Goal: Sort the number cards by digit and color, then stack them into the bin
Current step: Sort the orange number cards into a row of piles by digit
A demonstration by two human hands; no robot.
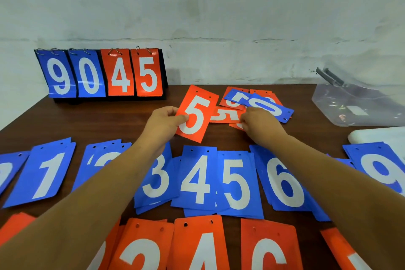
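Orange 5 card [196, 114], at frame centre, is pinched by the left hand [163, 120] over the bench [109, 116]. The right hand [258, 123] pinches a second orange card [235, 125] at the loose pile [263, 103], centre-right.

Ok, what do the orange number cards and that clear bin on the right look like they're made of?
Orange rectangular 5 card in the left hand: probably thin semi-rigid plastic, smooth; it is flat though pinched at one edge, with clean punched holes. Clear bin: transparent plastic, glossy; the brown table shows through.
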